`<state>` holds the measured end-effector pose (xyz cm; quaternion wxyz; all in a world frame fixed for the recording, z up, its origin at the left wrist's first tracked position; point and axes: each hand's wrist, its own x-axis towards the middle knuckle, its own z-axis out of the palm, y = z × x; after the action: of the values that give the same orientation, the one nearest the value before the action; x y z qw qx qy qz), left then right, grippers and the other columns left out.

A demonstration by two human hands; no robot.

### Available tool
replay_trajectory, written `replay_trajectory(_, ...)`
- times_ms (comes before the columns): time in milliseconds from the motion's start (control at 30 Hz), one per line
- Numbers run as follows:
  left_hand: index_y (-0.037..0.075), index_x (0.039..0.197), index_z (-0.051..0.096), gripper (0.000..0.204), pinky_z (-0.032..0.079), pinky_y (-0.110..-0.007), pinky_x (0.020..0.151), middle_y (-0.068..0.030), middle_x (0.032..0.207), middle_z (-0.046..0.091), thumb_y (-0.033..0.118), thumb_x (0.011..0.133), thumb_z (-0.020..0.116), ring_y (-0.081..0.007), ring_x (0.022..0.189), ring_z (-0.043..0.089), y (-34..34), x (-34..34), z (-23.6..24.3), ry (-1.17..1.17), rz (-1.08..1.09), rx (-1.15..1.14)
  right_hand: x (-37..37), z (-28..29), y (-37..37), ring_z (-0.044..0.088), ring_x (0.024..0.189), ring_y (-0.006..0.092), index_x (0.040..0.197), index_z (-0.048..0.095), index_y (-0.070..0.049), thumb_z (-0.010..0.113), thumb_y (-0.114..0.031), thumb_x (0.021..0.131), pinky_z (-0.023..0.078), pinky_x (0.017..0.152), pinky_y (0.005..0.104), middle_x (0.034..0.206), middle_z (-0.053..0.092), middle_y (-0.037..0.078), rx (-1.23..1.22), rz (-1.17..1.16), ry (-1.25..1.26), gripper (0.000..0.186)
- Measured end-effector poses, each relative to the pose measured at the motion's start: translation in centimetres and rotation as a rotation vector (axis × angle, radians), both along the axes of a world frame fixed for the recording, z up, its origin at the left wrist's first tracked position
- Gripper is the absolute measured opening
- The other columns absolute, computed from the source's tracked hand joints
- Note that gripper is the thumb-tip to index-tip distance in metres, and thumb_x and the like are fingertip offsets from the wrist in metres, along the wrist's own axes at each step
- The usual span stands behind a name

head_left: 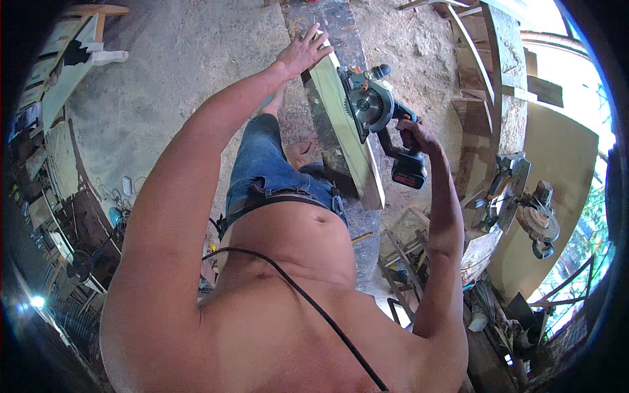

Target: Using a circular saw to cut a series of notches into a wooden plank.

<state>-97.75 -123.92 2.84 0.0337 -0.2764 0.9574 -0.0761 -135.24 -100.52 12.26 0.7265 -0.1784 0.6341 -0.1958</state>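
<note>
A long pale wooden board (pixel 344 124) lies lengthwise in front of me on a dark, worn plank bench (pixel 327 14). At its far end my left hand (pixel 305 54) rests on the wood with fingers spread. To the right of the board is a cordless circular saw (pixel 371 105), its round blade showing and its base plate along the board's right edge. Whether the blade touches the wood I cannot tell. My right hand (pixel 419 135) is wrapped round the saw's rear handle, just above the black battery (pixel 409 171).
A pencil (pixel 362 236) lies on the bench near my waist. On the right are a wooden beam (pixel 508 72), a clamped metal tool (pixel 503 190), a curved tan panel (pixel 550 164) and scrap wood (pixel 406 255). Timber pieces (pixel 72 85) line the left. A black cord (pixel 308 308) crosses my torso.
</note>
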Motion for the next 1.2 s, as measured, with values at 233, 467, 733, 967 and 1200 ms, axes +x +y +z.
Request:
replay_trajectory(233, 0.03, 0.159, 0.054, 0.064, 0.064, -0.047, 0.109, -0.01, 0.174, 0.034, 0.008, 0.1, 0.065, -0.0448, 0.167, 0.023, 0.2, -0.6, 0.4, -0.041, 0.024, 0.028, -0.3, 0.0, 0.3, 0.044, 0.043, 0.0117, 0.076, 0.064, -0.012, 0.074, -0.018, 0.095, 0.035, 0.043, 0.0334, 0.057, 0.051, -0.002, -0.027, 0.024, 0.026, 0.022)
replay_trajectory(467, 0.03, 0.159, 0.055, 0.064, 0.063, -0.044, 0.109, -0.0098, 0.174, 0.035, 0.011, 0.099, 0.067, -0.0458, 0.167, 0.021, -0.4, -0.2, 0.6, 0.011, -0.018, -0.032, -0.2, 0.4, 0.0, 0.045, 0.046, 0.0109, 0.083, 0.063, -0.013, 0.075, -0.014, 0.094, 0.038, 0.045, 0.0328, 0.061, 0.053, -0.002, 0.008, -0.005, 0.02, 0.017)
replay_trajectory(733, 0.016, 0.152, 0.058, 0.058, 0.039, -0.062, 0.129, -0.0187, 0.169, 0.042, 0.013, 0.096, 0.071, -0.0457, 0.164, 0.03, -1.9, 2.3, 0.1, 0.165, -0.162, 0.075, 5.6, 7.8, 6.7, 0.047, 0.055, 0.0049, 0.094, 0.071, -0.007, 0.077, -0.021, 0.092, 0.033, 0.048, 0.0279, 0.071, 0.058, -0.007, -0.181, -0.163, 0.28, 0.016)
replay_trajectory(967, 0.016, 0.169, 0.043, 0.085, 0.025, -0.066, 0.134, -0.0224, 0.17, 0.04, 0.006, 0.089, 0.072, -0.0438, 0.162, 0.034, -4.0, 5.0, 2.6, 0.17, -0.456, 0.326, 23.7, 15.5, 15.1, 0.056, 0.067, 0.0112, 0.102, 0.069, -0.001, 0.073, -0.016, 0.09, 0.046, 0.061, 0.0313, 0.077, 0.064, -0.001, 0.006, -0.695, 0.749, 0.02)
replay_trajectory(1200, 0.016, 0.154, 0.053, 0.093, 0.045, -0.054, 0.11, -0.0158, 0.135, 0.06, 0.021, 0.07, 0.091, -0.0367, 0.131, 0.058, -8.6, -0.7, 3.6, -0.126, -0.833, 0.508, 38.9, 17.4, 10.8, 0.06, 0.052, 0.0111, 0.096, 0.068, -0.003, 0.076, -0.022, 0.096, 0.048, 0.05, 0.0317, 0.065, 0.061, 0.001, 0.338, -1.275, 0.654, 0.021)
